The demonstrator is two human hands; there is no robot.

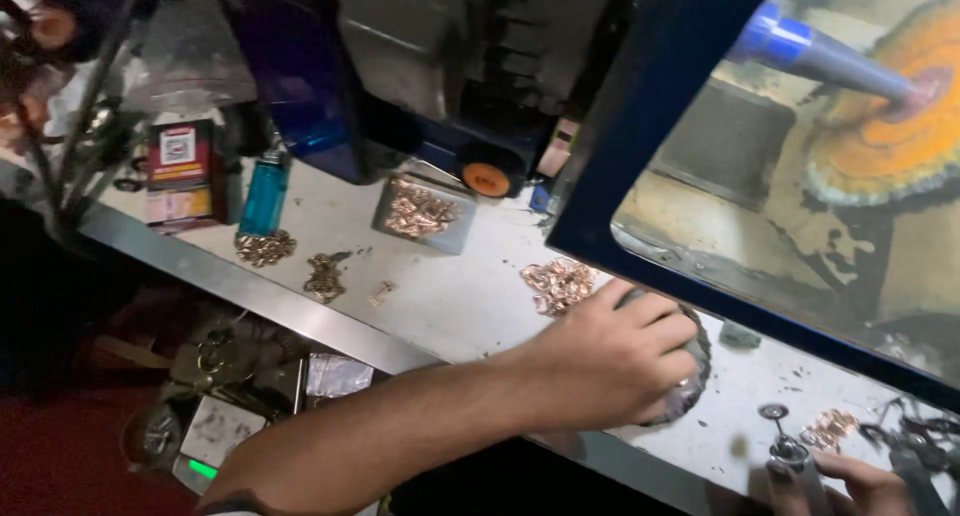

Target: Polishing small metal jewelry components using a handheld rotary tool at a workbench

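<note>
Dim workshop; pale metal-edged workbench (pixel 450 306) below a blue-framed window (pixel 640 126).

A round, dark, scallop-edged metal dish (pixel 690 376) is lying flat near the bench's front edge, largely covered by a hand.

The left hand (pixel 610 351) lies on top of a round dish (pixel 690 376) near the front edge of the workbench (pixel 450 296), with a heap of metal pieces (pixel 558 283) just behind it and a small tray (pixel 425 214) of more pieces further back. Off to the left, two little piles of chain (pixel 265 247) sit before a lighter (pixel 264 193) and a box (pixel 180 171). At the bottom right, the right hand (pixel 865 486) touches a small tool (pixel 787 454), a few pieces (pixel 828 429) just behind it, and the buffing wheel (pixel 890 106) turns behind the window (pixel 740 196) above.
</note>
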